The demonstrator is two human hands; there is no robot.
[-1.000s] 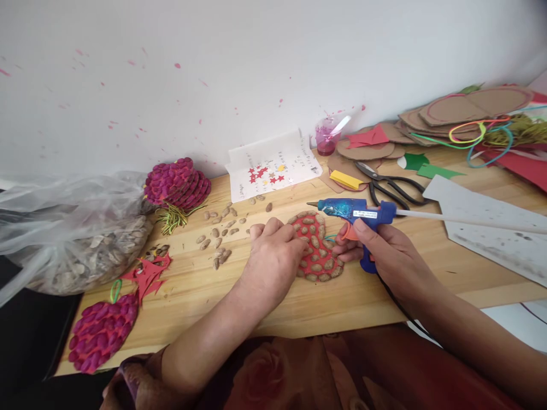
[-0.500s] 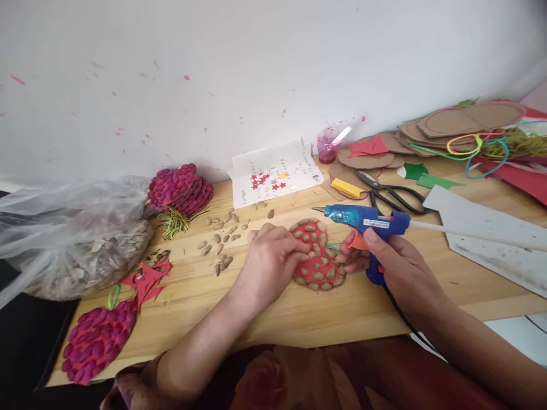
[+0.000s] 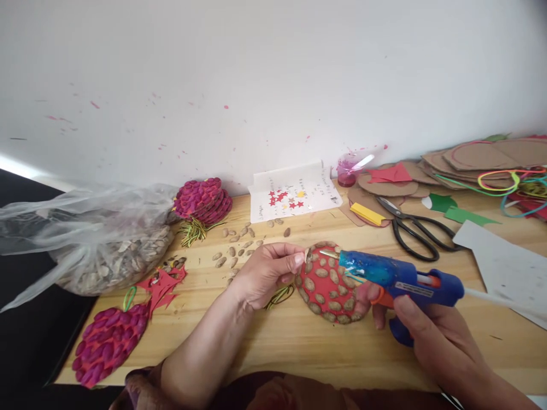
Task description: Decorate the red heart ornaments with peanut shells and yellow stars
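Between the thumb and forefinger of my left hand (image 3: 271, 270) is a mottled brown oval seed (image 3: 308, 255). Close to it points the metal nozzle of a blue glue gun (image 3: 380, 270), gripped in my right hand (image 3: 431, 327) with fingers at the orange trigger. Below the nozzle lies a round red piece (image 3: 320, 283) covered with similar brown seeds; the glue gun and right fingers hide part of its right side. Loose brown seeds (image 3: 233, 250) are scattered to the left. A loop of thin cord (image 3: 280, 297) shows beside the left hand.
Magenta seed-covered pieces (image 3: 199, 199) are stacked behind, with another (image 3: 111, 341) at front left. A plastic bag (image 3: 123, 256) stands left. Behind are printed paper (image 3: 294, 196), a pink cup (image 3: 347, 173), scissors (image 3: 416, 230) and cardboard pieces (image 3: 482, 156). White board (image 3: 504, 262) lies right.
My left hand has lifted from the red piece to the nozzle, with a seed at its fingertips. The glue gun has come nearer and lower. The view has shifted, uncovering the cord loop.
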